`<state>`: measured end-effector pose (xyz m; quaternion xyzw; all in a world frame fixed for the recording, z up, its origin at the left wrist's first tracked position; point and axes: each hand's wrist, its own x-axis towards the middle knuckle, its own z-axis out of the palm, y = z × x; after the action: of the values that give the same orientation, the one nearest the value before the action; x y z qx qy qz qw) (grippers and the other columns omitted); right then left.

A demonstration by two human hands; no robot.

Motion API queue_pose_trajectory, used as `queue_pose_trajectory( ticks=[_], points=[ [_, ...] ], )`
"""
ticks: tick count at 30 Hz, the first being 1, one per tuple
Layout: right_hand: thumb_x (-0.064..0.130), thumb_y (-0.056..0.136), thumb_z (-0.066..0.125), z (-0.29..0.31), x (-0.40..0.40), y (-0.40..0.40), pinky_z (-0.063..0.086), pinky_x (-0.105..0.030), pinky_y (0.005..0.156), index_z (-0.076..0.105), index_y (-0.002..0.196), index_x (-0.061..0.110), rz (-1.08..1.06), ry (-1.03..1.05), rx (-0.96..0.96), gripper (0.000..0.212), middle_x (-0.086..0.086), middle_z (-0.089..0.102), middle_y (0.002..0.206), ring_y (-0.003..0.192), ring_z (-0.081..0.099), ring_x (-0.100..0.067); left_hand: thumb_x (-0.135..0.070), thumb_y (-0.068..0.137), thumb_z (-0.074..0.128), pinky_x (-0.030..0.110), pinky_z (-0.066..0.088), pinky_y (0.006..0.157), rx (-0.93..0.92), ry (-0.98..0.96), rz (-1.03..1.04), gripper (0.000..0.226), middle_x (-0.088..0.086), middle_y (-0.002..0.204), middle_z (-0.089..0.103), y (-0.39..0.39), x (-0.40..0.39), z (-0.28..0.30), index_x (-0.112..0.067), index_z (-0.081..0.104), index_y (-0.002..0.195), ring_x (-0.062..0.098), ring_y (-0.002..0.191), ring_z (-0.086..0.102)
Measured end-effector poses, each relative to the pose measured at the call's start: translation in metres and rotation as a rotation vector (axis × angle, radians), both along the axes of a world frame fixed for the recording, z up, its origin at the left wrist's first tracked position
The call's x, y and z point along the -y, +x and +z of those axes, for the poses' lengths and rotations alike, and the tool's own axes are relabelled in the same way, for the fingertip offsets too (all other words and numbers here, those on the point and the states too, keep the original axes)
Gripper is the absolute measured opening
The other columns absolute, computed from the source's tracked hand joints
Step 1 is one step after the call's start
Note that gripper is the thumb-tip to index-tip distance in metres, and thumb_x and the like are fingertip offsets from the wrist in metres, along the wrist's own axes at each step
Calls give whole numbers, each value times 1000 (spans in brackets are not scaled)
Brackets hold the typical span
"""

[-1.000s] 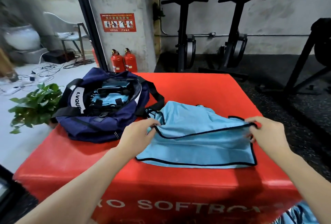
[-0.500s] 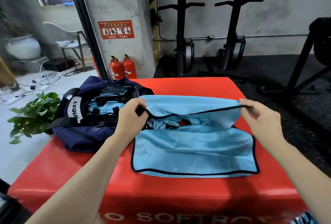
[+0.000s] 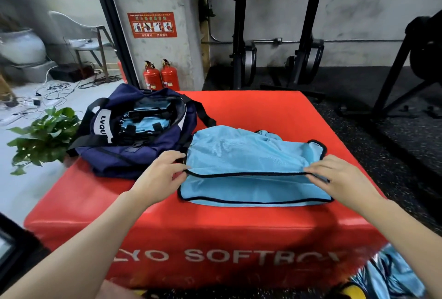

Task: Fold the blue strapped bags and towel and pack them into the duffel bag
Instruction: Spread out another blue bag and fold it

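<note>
A: So, what is lying nearest to the person right now?

B: At the near right corner, below the red soft box (image 3: 239, 239), some more light blue fabric (image 3: 392, 274) is showing. I cannot tell which item it is.

A: And the hands?

B: Both are resting on the blue strapped bag (image 3: 251, 169), which is lying flat on the box. The left hand (image 3: 160, 176) is pinching the left end of the black-trimmed fold edge between thumb and fingers. The right hand (image 3: 334, 179) is pressing on the right end of the same edge with fingers only lightly bent; whether it is really pinching the cloth, I cannot tell.

A: How is the bag lying relative to the grips?

B: Its long axis is running left to right, from one hand to the other. The folded upper layer is stopping short of the near hem, so a strip of the lower layer is showing.

A: Where is it going?

B: The duffel bag (image 3: 134, 155) is standing open just to the far left, touching or almost touching the blue bag's far left corner, with blue items and black straps already inside. I am judging the left hand is nearer to it, so the bundle should be travelling leftward and a little away.
</note>
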<state>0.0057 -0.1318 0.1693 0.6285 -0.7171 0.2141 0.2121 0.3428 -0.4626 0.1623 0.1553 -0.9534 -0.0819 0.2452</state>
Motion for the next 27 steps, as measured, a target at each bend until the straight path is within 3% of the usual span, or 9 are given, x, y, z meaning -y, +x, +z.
queue_pose_trajectory(
  ticks=[4, 8, 11, 15, 18, 21, 24, 27],
  points=[
    [40, 96, 53, -9, -12, 9, 51, -27, 70, 79, 93, 22, -16, 63, -41, 32, 11, 68, 86, 81, 58, -16, -27, 88, 62, 33, 47, 101, 81, -28, -15, 27, 7, 123, 65, 11, -6, -9, -18, 79, 107, 24, 117, 57],
    [47, 94, 52, -27, -16, 11, 55, -32, 66, 78, 87, 26, -33, 208, -61, 34, 14, 66, 81, 80, 56, -17, -25, 88, 64, 52, 51, 93, 222, -59, 90, 28, 12, 128, 62, 15, -12, -23, -19, 78, 111, 32, 119, 52],
    [38, 83, 78, -29, -17, 16, 49, -34, 68, 75, 83, 28, -56, 272, -81, 10, 18, 67, 82, 86, 54, -16, -29, 84, 55, 51, 53, 85, 244, -141, 107, 38, 11, 128, 62, 13, -25, -25, -19, 73, 116, 31, 118, 49],
    [25, 65, 92, -22, -9, 20, 35, -35, 85, 69, 82, 27, -93, 274, -107, 29, 12, 68, 80, 99, 61, -19, -18, 80, 70, 40, 47, 90, 190, -283, -101, 38, 4, 127, 60, 1, -39, -19, -19, 66, 118, 25, 119, 52],
    [12, 65, 87, -24, -3, 22, 35, -37, 92, 61, 78, 23, -47, 291, -228, 32, 4, 65, 77, 99, 65, -22, -7, 87, 65, 31, 46, 74, 173, -212, -194, 26, -3, 106, 64, -6, -50, -19, -20, 60, 109, 22, 93, 62],
    [8, 68, 83, -27, 2, 23, 38, -43, 89, 58, 74, 18, -54, 238, -321, 27, 1, 61, 68, 92, 63, -25, -2, 81, 56, 28, 39, 59, 195, -100, -165, 23, -3, 85, 61, -7, -56, -17, -22, 53, 94, 23, 68, 57],
    [10, 76, 77, -27, 2, 23, 34, -39, 69, 55, 78, 17, -82, 236, -345, 24, 1, 52, 60, 71, 53, -25, 2, 74, 53, 26, 43, 66, 259, -9, -145, 24, -7, 89, 59, -7, -53, -16, -20, 60, 82, 19, 79, 58],
    [3, 64, 80, -27, -4, 15, 31, -33, 66, 60, 78, 24, -47, 313, -290, 32, 8, 60, 68, 67, 57, -21, -2, 85, 51, 30, 51, 81, 286, 58, -102, 26, -11, 97, 59, -5, -51, -18, -19, 70, 89, 12, 95, 58]
  ],
)
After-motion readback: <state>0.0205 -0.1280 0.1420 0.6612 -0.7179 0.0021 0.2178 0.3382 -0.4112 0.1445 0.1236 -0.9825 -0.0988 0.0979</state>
